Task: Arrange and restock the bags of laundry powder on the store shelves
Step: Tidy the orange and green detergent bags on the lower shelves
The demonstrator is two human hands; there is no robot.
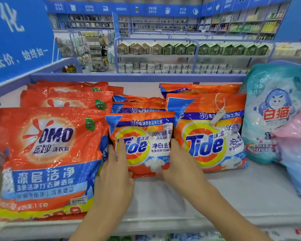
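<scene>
Low in the middle of the frame, my left hand (pixel 117 164) and right hand (pixel 180 162) hold the small Tide bag (pixel 146 145) by its two sides, the left thumb on its front. The bag sits on the white shelf (pixel 215 197), between the big OMO bag (pixel 47 153) on the left and the big Tide bag (pixel 210 134) on the right. I think I am setting it in its row. Next I should push it back against the other small Tide bags (pixel 139 105) behind it, then let go gently so it does not tip.
</scene>
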